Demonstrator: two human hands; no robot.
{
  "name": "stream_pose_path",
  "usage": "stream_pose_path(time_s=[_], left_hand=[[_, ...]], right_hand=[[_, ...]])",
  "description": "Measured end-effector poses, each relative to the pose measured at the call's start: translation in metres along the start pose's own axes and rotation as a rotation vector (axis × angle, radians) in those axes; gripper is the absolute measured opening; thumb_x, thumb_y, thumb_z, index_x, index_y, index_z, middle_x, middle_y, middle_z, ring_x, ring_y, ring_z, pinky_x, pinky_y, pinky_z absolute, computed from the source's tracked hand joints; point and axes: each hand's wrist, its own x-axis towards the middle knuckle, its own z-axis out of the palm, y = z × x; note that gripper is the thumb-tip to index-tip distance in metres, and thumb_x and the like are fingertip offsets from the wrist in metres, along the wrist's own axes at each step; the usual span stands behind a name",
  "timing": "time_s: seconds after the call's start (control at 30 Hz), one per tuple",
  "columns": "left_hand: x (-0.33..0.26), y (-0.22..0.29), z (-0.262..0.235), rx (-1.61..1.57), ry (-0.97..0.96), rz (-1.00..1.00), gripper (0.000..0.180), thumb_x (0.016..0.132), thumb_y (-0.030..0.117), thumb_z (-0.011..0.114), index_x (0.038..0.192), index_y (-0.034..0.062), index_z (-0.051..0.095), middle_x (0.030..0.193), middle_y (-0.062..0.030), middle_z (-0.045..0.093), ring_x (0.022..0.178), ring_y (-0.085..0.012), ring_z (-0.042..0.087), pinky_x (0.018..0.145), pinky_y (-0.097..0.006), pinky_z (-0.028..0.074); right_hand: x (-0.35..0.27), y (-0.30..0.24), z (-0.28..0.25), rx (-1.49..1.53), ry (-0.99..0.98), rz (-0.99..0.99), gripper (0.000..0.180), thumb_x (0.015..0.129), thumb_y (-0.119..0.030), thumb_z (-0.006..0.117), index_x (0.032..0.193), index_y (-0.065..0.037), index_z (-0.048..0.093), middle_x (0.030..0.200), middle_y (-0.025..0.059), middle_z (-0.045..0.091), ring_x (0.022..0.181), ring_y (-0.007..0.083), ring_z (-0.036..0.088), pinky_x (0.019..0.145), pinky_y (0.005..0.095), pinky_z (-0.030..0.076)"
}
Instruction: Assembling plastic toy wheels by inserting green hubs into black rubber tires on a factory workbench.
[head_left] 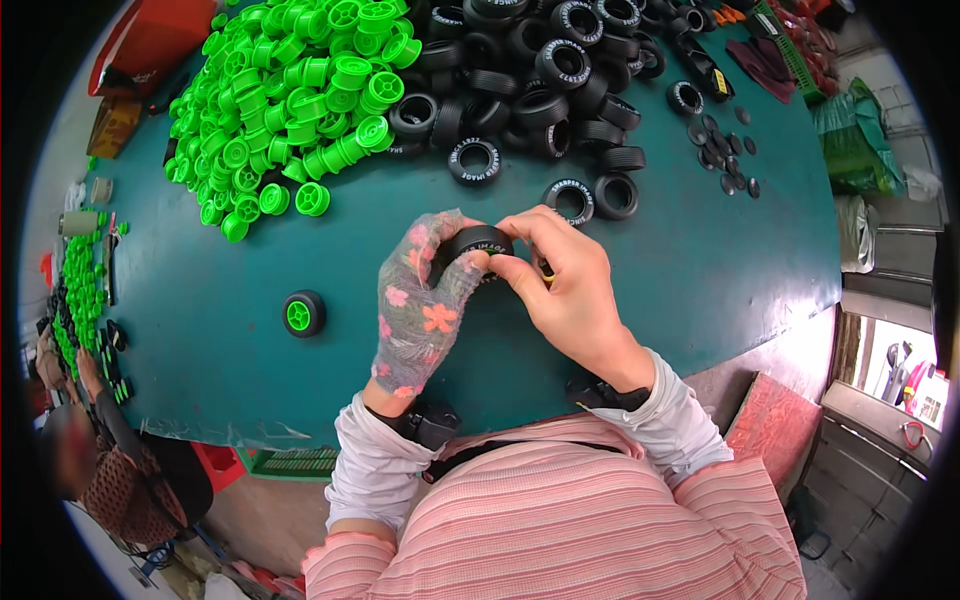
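Head view. Left hand (420,305), in a grey flowered glove, curls round a black tire (480,238), thumb on the near side. Right hand (572,290), bare, pinches the same tire from the other side, thumb and fingertips at its edge. Tire sits between the two hands, just above the green tabletop (700,270); a little green shows at its near face. Small yellow-and-dark item (546,271) by right palm, kind unclear.

Left of the left hand, well apart: one wheel (299,316), green hub inside black tire. Beyond the left hand: heap of green hubs (290,100). Beyond both hands: heap of black tires (540,95). Farther out, beyond the right hand: scattered dark discs (715,150). Far left of the hands: a co-worker (130,490) at the table edge.
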Motion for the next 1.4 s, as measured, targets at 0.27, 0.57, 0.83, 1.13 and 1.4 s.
stream_pose_path(time_s=[0.27, 0.57, 0.83, 1.13, 1.4], left_hand=[[-0.003, -0.004, 0.017, -0.396, 0.066, -0.167, 0.033, 0.093, 0.01, 0.072, 0.122, -0.0012, 0.061, 0.109, -0.0073, 0.066, 0.099, -0.0136, 0.063, 0.084, -0.029, 0.057], [0.001, 0.0, 0.009, -0.081, 0.062, -0.063, 0.029, 0.097, 0.008, 0.068, 0.122, -0.003, 0.061, 0.112, -0.0072, 0.064, 0.098, -0.0127, 0.063, 0.086, -0.026, 0.056], [-0.005, 0.001, 0.01, -0.233, 0.058, -0.041, 0.028, 0.096, 0.01, 0.07, 0.119, -0.0016, 0.063, 0.11, -0.0052, 0.066, 0.095, -0.0112, 0.062, 0.084, -0.026, 0.053], [-0.004, 0.003, 0.018, -0.647, 0.17, -0.259, 0.033, 0.096, 0.017, 0.072, 0.121, -0.0012, 0.062, 0.11, -0.0055, 0.066, 0.094, -0.0126, 0.064, 0.086, -0.027, 0.055], [-0.002, 0.0, 0.002, -0.256, 0.066, -0.117, 0.033, 0.095, 0.019, 0.074, 0.12, -0.0005, 0.062, 0.107, -0.006, 0.067, 0.093, -0.0124, 0.065, 0.083, -0.028, 0.056]], right_hand=[[0.011, 0.0, -0.011, 0.365, -0.12, 0.45, 0.019, 0.085, -0.009, 0.076, 0.099, 0.001, 0.067, 0.086, 0.0031, 0.067, 0.061, 0.0071, 0.045, 0.056, 0.0263, 0.039], [0.006, -0.012, -0.008, 0.028, -0.065, 0.134, 0.023, 0.084, -0.013, 0.079, 0.099, -0.001, 0.066, 0.085, 0.0043, 0.063, 0.055, 0.0135, 0.048, 0.053, 0.0306, 0.039], [0.003, -0.008, -0.005, 0.022, -0.001, 0.065, 0.023, 0.085, -0.013, 0.077, 0.101, -0.001, 0.065, 0.088, 0.0042, 0.064, 0.058, 0.0143, 0.051, 0.055, 0.0312, 0.042], [0.005, -0.001, -0.003, 0.354, -0.075, 0.33, 0.022, 0.083, -0.01, 0.079, 0.097, 0.0, 0.066, 0.085, -0.0002, 0.059, 0.061, 0.0062, 0.044, 0.056, 0.025, 0.038], [0.0, 0.003, -0.004, 0.127, -0.034, 0.144, 0.022, 0.082, -0.009, 0.079, 0.098, 0.0, 0.067, 0.083, 0.0003, 0.058, 0.059, 0.0071, 0.044, 0.056, 0.0268, 0.037]])
